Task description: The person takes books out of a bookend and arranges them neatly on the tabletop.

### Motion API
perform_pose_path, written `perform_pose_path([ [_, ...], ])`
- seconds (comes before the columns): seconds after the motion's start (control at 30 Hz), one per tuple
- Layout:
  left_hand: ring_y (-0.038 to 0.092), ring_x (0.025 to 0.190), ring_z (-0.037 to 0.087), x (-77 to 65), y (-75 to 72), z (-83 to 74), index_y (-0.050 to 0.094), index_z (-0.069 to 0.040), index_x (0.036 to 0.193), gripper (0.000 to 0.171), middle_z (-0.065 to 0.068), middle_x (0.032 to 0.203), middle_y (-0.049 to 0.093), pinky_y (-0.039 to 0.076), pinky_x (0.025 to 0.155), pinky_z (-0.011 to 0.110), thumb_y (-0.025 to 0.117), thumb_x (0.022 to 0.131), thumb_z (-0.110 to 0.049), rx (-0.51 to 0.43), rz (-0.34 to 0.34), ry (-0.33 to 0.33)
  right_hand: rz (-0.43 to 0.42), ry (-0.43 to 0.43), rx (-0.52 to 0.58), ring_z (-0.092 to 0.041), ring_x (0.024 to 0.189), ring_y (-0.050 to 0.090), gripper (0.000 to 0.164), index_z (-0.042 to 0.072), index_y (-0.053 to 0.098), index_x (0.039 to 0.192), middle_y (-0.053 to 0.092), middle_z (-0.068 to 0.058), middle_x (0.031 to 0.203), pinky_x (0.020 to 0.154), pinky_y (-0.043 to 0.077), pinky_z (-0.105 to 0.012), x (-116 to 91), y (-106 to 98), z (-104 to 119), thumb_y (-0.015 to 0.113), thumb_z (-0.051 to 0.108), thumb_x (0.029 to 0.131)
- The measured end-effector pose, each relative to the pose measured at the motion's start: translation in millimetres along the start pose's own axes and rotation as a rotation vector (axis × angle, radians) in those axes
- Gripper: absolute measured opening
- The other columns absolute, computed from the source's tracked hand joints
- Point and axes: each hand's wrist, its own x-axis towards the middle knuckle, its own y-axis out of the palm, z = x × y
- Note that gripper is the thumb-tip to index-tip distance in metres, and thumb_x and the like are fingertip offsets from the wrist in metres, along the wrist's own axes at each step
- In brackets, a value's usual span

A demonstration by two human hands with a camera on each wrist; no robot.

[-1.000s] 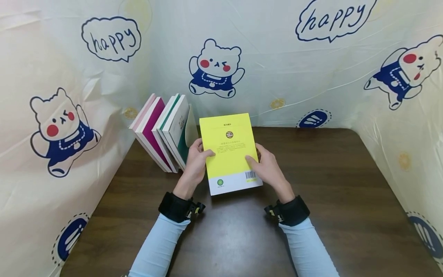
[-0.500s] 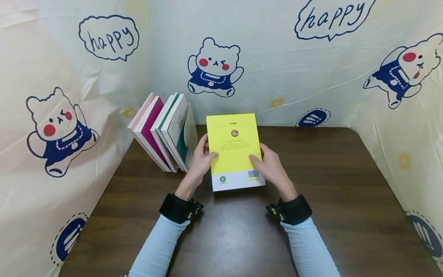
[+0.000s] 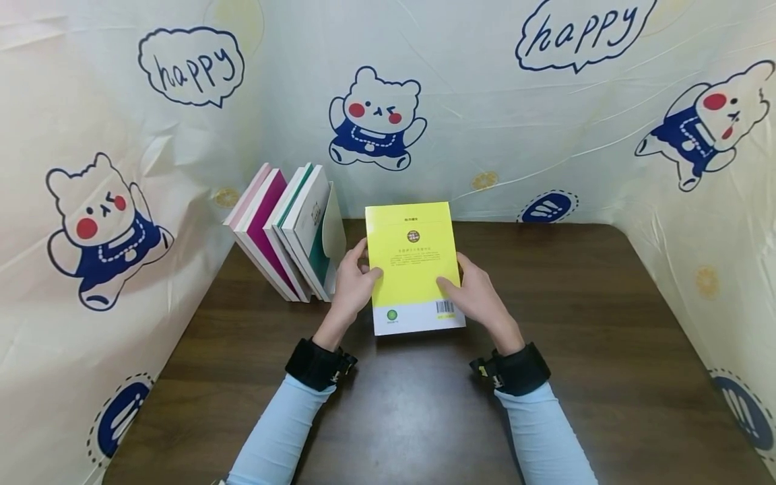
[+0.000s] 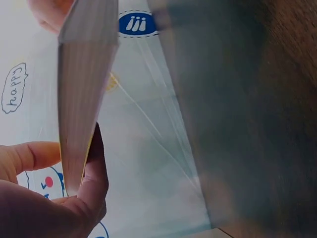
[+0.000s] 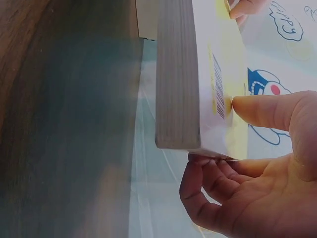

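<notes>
A thick yellow book (image 3: 413, 259), with a white band and barcode at its lower end, is held above the table between both hands. Its left edge is gripped by my left hand (image 3: 354, 279), thumb on the cover and fingers behind. My right hand (image 3: 481, 293) pinches the lower right side the same way. The left wrist view shows the page block (image 4: 81, 94) between thumb and fingers. In the right wrist view the thumb presses beside the barcode (image 5: 218, 87), while curled fingers support the underside.
Left of my hands, several books (image 3: 285, 236) stand leaning in a row, with a cream bookend-like panel (image 3: 334, 229) at their right side. The dark wooden table (image 3: 594, 350) is bordered by a printed curtain (image 3: 473, 121) behind and at both sides.
Both hands have shifted the yellow book slightly right, away from the row of books, and it has straightened a little. In the last half second it has barely moved.
</notes>
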Motion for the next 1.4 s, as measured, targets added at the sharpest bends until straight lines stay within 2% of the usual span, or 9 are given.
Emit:
perform_pose_path([
  [0.1, 0.067, 0.087, 0.029, 0.3, 1.2, -1.0, 0.040, -0.009, 0.159, 0.069, 0.014, 0.125, 0.059, 0.060, 0.073, 0.035, 0.065, 0.095, -0.004, -0.001, -0.025, 0.017, -0.008, 0.000, -0.013, -0.029, 0.088, 0.075, 0.062, 0.011, 0.037, 0.155, 0.071, -0.016, 0.120, 0.081, 0.066, -0.047, 0.0, 0.3, -0.3, 0.066, 0.023, 0.101],
  [0.23, 0.068, 0.093, 0.029, 0.1, 2.5, -2.0, 0.041, -0.011, 0.156, 0.066, 0.015, 0.131, 0.058, 0.064, 0.080, 0.044, 0.067, 0.096, -0.003, 0.000, -0.018, 0.014, -0.020, 0.010, -0.022, -0.029, 0.088, 0.075, 0.064, 0.009, 0.036, 0.155, 0.071, -0.016, 0.119, 0.081, 0.066, -0.047, 0.8, 2.3, -1.0, 0.066, 0.023, 0.101],
  [0.5, 0.065, 0.108, 0.034, 1.3, 4.4, -1.0, 0.031, -0.014, 0.160, 0.070, 0.019, 0.149, 0.049, 0.060, 0.086, 0.050, 0.061, 0.098, -0.001, 0.058, 0.076, 0.011, -0.023, 0.035, -0.041, -0.029, 0.087, 0.075, 0.060, 0.009, 0.038, 0.154, 0.072, -0.015, 0.116, 0.079, 0.066, -0.047, 4.4, 4.6, -6.2, 0.065, 0.021, 0.101],
  [0.67, 0.060, 0.116, 0.035, 0.6, 6.1, -1.8, 0.036, -0.017, 0.158, 0.068, 0.017, 0.153, 0.048, 0.056, 0.090, 0.048, 0.060, 0.097, -0.001, 0.137, 0.144, 0.008, -0.017, 0.065, -0.064, -0.029, 0.087, 0.075, 0.061, 0.008, 0.037, 0.153, 0.072, -0.017, 0.116, 0.078, 0.066, -0.046, 4.3, 2.7, -9.6, 0.065, 0.022, 0.101],
  [0.93, 0.049, 0.129, 0.036, 1.3, 12.7, 2.0, 0.039, -0.013, 0.155, 0.063, 0.016, 0.157, 0.044, 0.046, 0.108, 0.055, 0.061, 0.096, -0.003, 0.220, 0.233, -0.016, 0.015, 0.108, -0.087, -0.030, 0.090, 0.074, 0.062, 0.005, 0.035, 0.153, 0.071, -0.019, 0.118, 0.082, 0.065, -0.046, 2.1, -0.7, -12.8, 0.065, 0.021, 0.100],
  [1.1, 0.045, 0.133, 0.037, 4.6, 16.0, 6.4, 0.044, -0.009, 0.151, 0.061, 0.018, 0.159, 0.043, 0.043, 0.112, 0.057, 0.062, 0.093, 0.001, 0.254, 0.273, -0.021, 0.050, 0.118, -0.111, -0.031, 0.093, 0.072, 0.066, 0.004, 0.034, 0.154, 0.070, -0.021, 0.119, 0.083, 0.062, -0.047, 3.1, -2.2, -15.6, 0.065, 0.018, 0.099],
  [1.2, 0.044, 0.133, 0.037, 6.5, 17.0, 9.3, 0.045, -0.008, 0.150, 0.063, 0.019, 0.160, 0.044, 0.044, 0.108, 0.054, 0.062, 0.091, 0.005, 0.269, 0.302, -0.015, 0.072, 0.127, -0.124, -0.033, 0.097, 0.070, 0.067, 0.004, 0.033, 0.155, 0.068, -0.021, 0.123, 0.087, 0.060, -0.049, 4.0, -3.5, -17.4, 0.066, 0.017, 0.098],
  [1.3, 0.048, 0.129, 0.036, 6.1, 18.3, 11.7, 0.044, -0.008, 0.151, 0.065, 0.019, 0.157, 0.047, 0.049, 0.090, 0.045, 0.061, 0.090, 0.007, 0.283, 0.329, -0.019, 0.093, 0.141, -0.128, -0.034, 0.101, 0.069, 0.067, 0.005, 0.033, 0.155, 0.066, -0.021, 0.126, 0.091, 0.057, -0.051, 4.2, -4.4, -20.2, 0.066, 0.018, 0.099],
  [1.4, 0.054, 0.121, 0.037, 5.3, 20.1, 12.4, 0.042, -0.008, 0.152, 0.067, 0.020, 0.151, 0.050, 0.048, 0.076, 0.038, 0.061, 0.090, 0.009, 0.290, 0.345, -0.030, 0.102, 0.159, -0.131, -0.034, 0.102, 0.068, 0.066, 0.006, 0.033, 0.156, 0.065, -0.020, 0.128, 0.093, 0.056, -0.052, 4.1, -5.1, -21.9, 0.065, 0.019, 0.099],
])
